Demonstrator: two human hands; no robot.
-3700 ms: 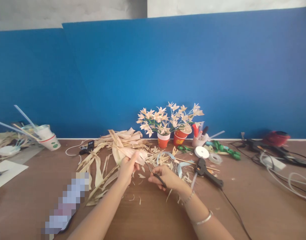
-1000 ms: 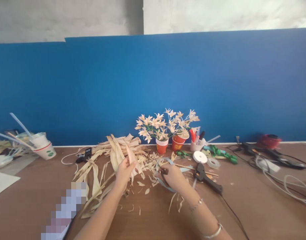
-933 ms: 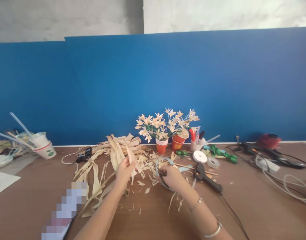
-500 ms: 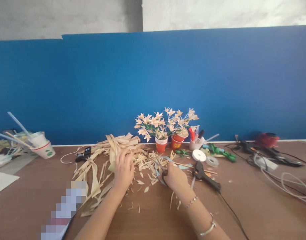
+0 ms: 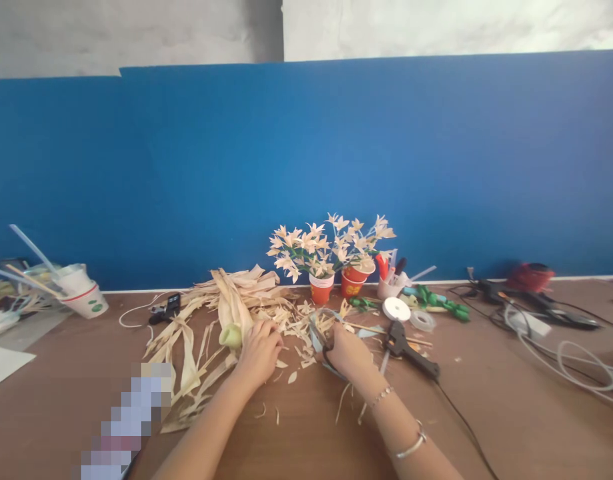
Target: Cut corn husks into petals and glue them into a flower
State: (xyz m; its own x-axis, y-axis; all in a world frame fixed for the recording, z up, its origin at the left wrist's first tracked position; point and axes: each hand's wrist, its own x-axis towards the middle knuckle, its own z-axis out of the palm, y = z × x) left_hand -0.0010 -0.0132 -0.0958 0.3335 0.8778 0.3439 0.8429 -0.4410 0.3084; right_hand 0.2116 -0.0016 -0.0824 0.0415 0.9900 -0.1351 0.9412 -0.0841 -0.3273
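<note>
My left hand (image 5: pixel 260 348) rests at the right edge of a heap of dry husks (image 5: pixel 196 320), its fingers bent down over small scraps; whether it holds any is hidden. Just left of it a rolled pale green husk end (image 5: pixel 231 335) sticks out. My right hand (image 5: pixel 347 350) is closed round the dark handles of scissors (image 5: pixel 328 347), whose blades lie among pale cut pieces (image 5: pixel 306 321). Behind both hands, pale husk flowers (image 5: pixel 313 243) stand in red paper cups (image 5: pixel 321 291).
Right of my right hand lie a black glue gun (image 5: pixel 411 352) with its cord, a white spool (image 5: pixel 396 309), clear tape (image 5: pixel 423 321) and green stems (image 5: pixel 441 303). Cables (image 5: pixel 566 360) spread at far right. A white cup with straws (image 5: pixel 86 297) stands at left.
My left hand has moved right and slightly down, off the big husk, uncovering its rolled green end. My right hand and the scissors have barely shifted.
</note>
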